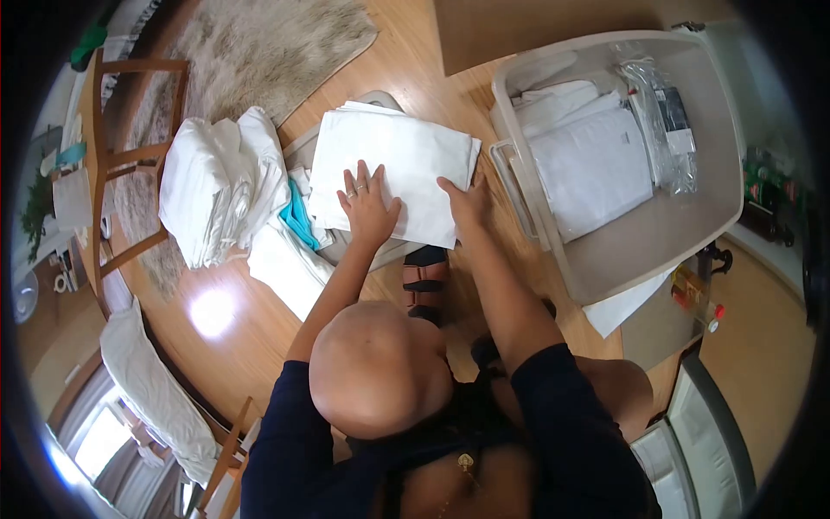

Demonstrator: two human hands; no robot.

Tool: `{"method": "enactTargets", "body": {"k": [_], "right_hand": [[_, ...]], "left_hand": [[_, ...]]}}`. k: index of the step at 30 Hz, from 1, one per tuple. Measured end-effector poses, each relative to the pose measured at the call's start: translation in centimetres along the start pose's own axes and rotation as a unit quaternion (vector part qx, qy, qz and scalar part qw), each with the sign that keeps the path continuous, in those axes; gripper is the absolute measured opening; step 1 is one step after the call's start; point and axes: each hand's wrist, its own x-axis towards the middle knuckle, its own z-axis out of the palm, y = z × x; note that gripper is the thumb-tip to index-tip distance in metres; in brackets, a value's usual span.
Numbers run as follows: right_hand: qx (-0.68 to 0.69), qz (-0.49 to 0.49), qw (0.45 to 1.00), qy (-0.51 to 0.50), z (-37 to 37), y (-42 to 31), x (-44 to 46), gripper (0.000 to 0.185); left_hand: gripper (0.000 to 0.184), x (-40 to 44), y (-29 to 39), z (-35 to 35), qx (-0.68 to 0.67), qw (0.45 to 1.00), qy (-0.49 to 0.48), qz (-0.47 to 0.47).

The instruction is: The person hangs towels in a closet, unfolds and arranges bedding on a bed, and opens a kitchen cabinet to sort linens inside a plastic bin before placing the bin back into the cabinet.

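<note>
A folded white cloth [389, 156], like a sheet, lies in front of me on a grey lid or tray [380, 99]. My left hand [372, 209] rests flat on its top with the fingers spread. At the right edge, my right hand [469, 206] grips the cloth, thumb on top and the other fingers partly hidden along the side. Beside it on the left sits a thick stack of folded white cloth [225, 186]. A turquoise cloth [299, 216] and more white cloth [290, 268] lie just left of my left hand.
A large beige plastic bin [596, 268] stands at the right, with white folded cloth [596, 164] and clear-wrapped packages [670, 130] inside. A shaggy rug [268, 52] and a wooden chair [104, 160] are at the left. Bottles [692, 298] stand beyond the bin.
</note>
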Motion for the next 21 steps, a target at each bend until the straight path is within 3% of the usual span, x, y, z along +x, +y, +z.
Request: {"method": "enactTargets", "body": {"k": [1, 2, 3, 4, 5, 6, 8, 10, 12, 14, 16, 18, 20, 21], "right_hand": [[0.105, -0.012, 0.994, 0.005, 0.6, 0.1, 0.3, 0.065], [0.109, -0.010, 0.994, 0.007, 0.7, 0.6, 0.4, 0.065], [0.269, 0.050, 0.958, -0.092, 0.6, 0.2, 0.3, 0.056], [0.417, 0.106, 0.882, -0.191, 0.5, -0.3, -0.1, 0.048], [0.378, 0.086, 0.898, -0.207, -1.1, -2.8, -2.1, 0.035], [0.280, 0.047, 0.931, -0.230, -1.2, -3.7, -3.2, 0.031], [0.125, -0.094, 0.952, -0.264, -2.6, -7.5, -6.1, 0.033], [0.162, -0.195, 0.931, -0.261, -1.9, -8.8, -8.0, 0.037], [0.175, -0.214, 0.905, -0.323, -0.9, -8.7, -8.1, 0.034], [0.181, -0.320, 0.872, -0.322, -0.5, -8.6, -8.3, 0.029], [0.225, -0.292, 0.862, -0.347, 0.8, -7.3, -7.9, 0.026], [0.315, -0.193, 0.871, -0.323, 1.0, -6.1, -7.2, 0.028], [0.445, 0.037, 0.826, -0.344, 0.1, -5.4, -6.0, 0.029], [0.480, 0.072, 0.807, -0.337, -0.8, -5.6, -5.3, 0.032]], "left_hand": [[0.063, 0.1, -0.3, 0.0, 0.003, 1.000, -0.001, 0.006], [0.064, 0.3, -0.8, -0.2, -0.039, 0.999, -0.012, 0.011], [0.065, 0.7, -1.2, -0.3, -0.081, 0.996, -0.021, 0.016], [0.065, 1.2, -1.0, -1.2, -0.077, 0.997, -0.016, 0.018], [0.066, 1.4, -0.2, -2.9, -0.297, 0.951, -0.084, -0.017], [0.067, 1.2, 0.3, -4.4, -0.500, 0.852, -0.147, -0.053], [0.066, 0.6, 0.8, -6.5, -0.493, 0.857, -0.148, -0.031], [0.063, 0.0, 0.8, -8.7, -0.469, 0.881, -0.059, 0.005], [0.058, -0.9, 0.2, -9.7, -0.500, 0.865, -0.043, -0.029], [0.052, -1.8, -1.3, -8.7, -0.527, 0.847, -0.001, -0.072], [0.045, -2.1, -2.7, -7.6, -0.510, 0.856, 0.026, -0.085], [0.045, -2.3, -3.3, -7.6, -0.494, 0.847, 0.086, -0.178], [0.040, -2.2, -5.2, -7.0, -0.671, 0.690, 0.111, -0.249], [0.040, -2.3, -6.1, -7.5, -0.675, 0.688, 0.106, -0.246]]}}
